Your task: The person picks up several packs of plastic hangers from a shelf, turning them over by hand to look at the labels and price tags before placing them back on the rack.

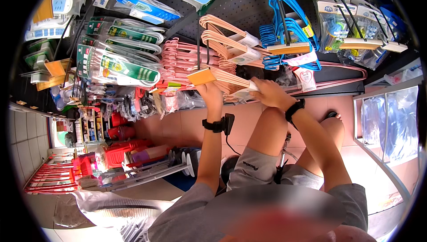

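Before me a black pegboard rack holds bundles of clothes hangers. My left hand (210,93) is raised at the lower edge of a yellowish price-tag holder (201,77) at a hook's end; its fingers are partly hidden behind the holder. My right hand (271,92) grips the white paper band of a bundle of light orange-pink hangers (230,79), at the bundle's right part. More hangers of that colour (230,43) hang just above. Pink hangers (173,62) are stacked to the left, and blue hangers (293,28) hang at the upper right.
Packaged power strips (130,67) hang on the left, with blister packs (333,25) at the upper right. Red plastic goods (123,153) and mop-like poles (156,172) stand lower left. A metal-framed rack (383,125) is at the right. My bare knees are below the shelf.
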`<state>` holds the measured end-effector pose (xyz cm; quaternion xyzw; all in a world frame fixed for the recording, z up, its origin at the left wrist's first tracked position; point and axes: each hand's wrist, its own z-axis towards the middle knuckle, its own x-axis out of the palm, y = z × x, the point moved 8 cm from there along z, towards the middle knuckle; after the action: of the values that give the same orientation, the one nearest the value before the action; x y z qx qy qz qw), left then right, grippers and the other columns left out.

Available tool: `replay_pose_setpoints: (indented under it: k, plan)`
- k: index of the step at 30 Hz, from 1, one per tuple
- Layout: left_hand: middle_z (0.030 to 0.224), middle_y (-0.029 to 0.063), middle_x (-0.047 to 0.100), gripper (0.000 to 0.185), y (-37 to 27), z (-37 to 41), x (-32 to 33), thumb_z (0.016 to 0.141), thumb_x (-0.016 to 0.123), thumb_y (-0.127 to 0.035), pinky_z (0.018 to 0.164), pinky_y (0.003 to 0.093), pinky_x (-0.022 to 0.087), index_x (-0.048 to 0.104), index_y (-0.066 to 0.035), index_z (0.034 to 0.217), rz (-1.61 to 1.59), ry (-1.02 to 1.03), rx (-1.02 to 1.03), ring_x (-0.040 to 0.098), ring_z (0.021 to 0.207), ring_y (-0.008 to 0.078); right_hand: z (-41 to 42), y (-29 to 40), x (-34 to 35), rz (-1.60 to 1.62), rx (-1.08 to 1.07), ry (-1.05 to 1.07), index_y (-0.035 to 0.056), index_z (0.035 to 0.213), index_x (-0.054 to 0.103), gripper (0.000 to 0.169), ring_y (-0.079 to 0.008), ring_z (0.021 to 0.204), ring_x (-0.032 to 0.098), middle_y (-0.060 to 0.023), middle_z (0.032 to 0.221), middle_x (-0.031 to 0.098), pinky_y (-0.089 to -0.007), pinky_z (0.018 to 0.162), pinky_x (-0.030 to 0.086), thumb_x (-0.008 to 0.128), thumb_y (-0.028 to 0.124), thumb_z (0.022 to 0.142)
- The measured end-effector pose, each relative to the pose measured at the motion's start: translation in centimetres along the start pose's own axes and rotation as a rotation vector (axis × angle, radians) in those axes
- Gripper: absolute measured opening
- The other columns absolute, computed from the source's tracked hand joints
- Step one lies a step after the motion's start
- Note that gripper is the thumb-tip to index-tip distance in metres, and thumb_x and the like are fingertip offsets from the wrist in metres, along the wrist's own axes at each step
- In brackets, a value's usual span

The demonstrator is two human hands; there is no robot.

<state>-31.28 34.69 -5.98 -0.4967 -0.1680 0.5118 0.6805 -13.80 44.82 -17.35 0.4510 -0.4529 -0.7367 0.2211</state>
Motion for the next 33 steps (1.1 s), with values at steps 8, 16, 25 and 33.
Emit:
replay_pose_setpoints:
  k: [8, 16, 25, 33]
  plan:
    - [0.128, 0.0082, 0.054, 0.035, 3.9, -0.2, 0.7, 0.108, 0.045, -0.025, 0.103, 0.0336, 0.041, 0.05, 0.0, 0.132, -0.085, 0.155, -0.107, 0.053, 0.117, 0.0181, 0.7, -1.5, 0.8, 0.095, 0.07, 0.043, -0.0004, 0.13, 0.048, 0.048, -0.0501, 0.1, 0.064, -0.0319, 0.103, 0.067, -0.0549, 0.084, 0.051, 0.066, 0.03, 0.096]
    - [0.139, 0.0085, 0.051, 0.048, 2.5, 1.6, 4.7, 0.108, 0.045, -0.035, 0.113, 0.0366, 0.036, 0.04, -0.005, 0.145, -0.52, 0.276, -0.212, 0.048, 0.131, 0.0166, 1.8, -1.8, -0.7, 0.234, 0.043, -0.167, 0.0016, 0.131, 0.046, 0.044, -0.0509, 0.104, 0.063, -0.0314, 0.11, 0.066, -0.0561, 0.088, 0.05, 0.064, 0.025, 0.098]
    - [0.142, 0.0093, 0.051, 0.052, 4.7, 6.0, 6.4, 0.109, 0.045, -0.038, 0.114, 0.0378, 0.036, 0.036, -0.008, 0.149, -0.614, 0.256, -0.205, 0.047, 0.135, 0.0164, 1.7, -2.7, -2.6, 0.181, -0.008, -0.458, 0.0013, 0.132, 0.051, 0.046, -0.0473, 0.116, 0.06, -0.029, 0.122, 0.063, -0.0484, 0.098, 0.049, 0.069, 0.019, 0.094]
    - [0.144, 0.0095, 0.051, 0.051, 6.6, 3.3, 4.6, 0.109, 0.045, -0.038, 0.113, 0.0382, 0.036, 0.036, -0.009, 0.15, -0.528, 0.309, -0.308, 0.047, 0.136, 0.0173, 0.8, -3.2, -2.8, 0.182, 0.023, -0.331, 0.0024, 0.111, 0.064, 0.026, -0.036, 0.101, 0.07, -0.0197, 0.105, 0.071, -0.0414, 0.087, 0.055, 0.07, 0.02, 0.092]
